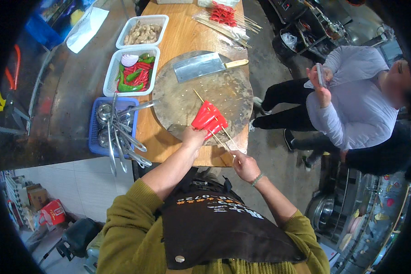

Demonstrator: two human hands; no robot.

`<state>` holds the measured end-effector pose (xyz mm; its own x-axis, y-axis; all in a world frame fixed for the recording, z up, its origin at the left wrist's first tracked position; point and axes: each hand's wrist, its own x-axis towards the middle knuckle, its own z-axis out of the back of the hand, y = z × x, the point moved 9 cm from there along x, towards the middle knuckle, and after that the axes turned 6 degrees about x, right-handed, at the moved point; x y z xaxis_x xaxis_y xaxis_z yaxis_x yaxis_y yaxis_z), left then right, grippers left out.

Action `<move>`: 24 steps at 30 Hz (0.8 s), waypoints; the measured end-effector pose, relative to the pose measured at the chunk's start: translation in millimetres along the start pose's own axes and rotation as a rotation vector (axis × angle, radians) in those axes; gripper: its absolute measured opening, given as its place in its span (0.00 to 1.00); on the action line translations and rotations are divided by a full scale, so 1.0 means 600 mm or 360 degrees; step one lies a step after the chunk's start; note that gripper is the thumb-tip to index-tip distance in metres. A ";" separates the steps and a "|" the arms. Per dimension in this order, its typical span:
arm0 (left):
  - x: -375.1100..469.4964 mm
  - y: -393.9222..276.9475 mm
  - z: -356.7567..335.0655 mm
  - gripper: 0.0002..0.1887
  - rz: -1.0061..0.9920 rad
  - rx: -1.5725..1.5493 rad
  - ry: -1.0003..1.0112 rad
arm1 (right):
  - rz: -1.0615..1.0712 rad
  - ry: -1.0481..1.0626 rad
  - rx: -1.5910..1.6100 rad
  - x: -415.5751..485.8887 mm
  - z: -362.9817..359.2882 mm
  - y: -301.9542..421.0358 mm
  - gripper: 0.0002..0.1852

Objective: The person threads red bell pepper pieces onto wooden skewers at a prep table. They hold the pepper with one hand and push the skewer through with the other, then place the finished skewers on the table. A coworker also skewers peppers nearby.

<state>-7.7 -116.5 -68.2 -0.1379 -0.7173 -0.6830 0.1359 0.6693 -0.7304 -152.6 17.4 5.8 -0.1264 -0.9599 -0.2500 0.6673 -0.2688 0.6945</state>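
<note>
Pieces of red bell pepper [207, 114] are threaded on two thin wooden skewers [230, 137] over the near part of a round wooden chopping block [178, 102]. My left hand [194, 137] grips the lower left edge of the pepper. With its fingers closed, my right hand [246, 166] holds the lower ends of the skewers, beyond the block's near edge. A cleaver [200, 66] with a pale handle lies flat across the far part of the block. Small pale seeds are scattered over the block.
Left of the block stand a basket of ginger [142, 34], a basket of chillies and onion [137, 77] and a blue basket of ladles [93, 132]. Skewered red pieces [223, 14] lie at the table's far end. A person [349, 89] holding a phone stands at the right.
</note>
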 end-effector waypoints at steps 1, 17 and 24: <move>-0.003 -0.003 -0.004 0.07 0.0003 -0.0024 -0.0002 | -0.0046 0.0017 0.0010 0.002 -0.003 -0.007 0.18; 0.004 0.046 -0.027 0.09 0.0223 -0.0206 0.0111 | 0.0361 0.0112 -0.0308 0.015 0.036 -0.005 0.26; -0.008 0.069 -0.026 0.10 0.0221 -0.0373 0.0106 | 0.0417 0.0280 -0.0269 0.007 0.042 0.020 0.27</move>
<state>-16.9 -82.1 -95.4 -0.1991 -0.6065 -0.7697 -0.0717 0.7924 -0.6058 -163.7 8.1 30.2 0.1836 -0.9624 -0.2005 0.7740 0.0158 0.6330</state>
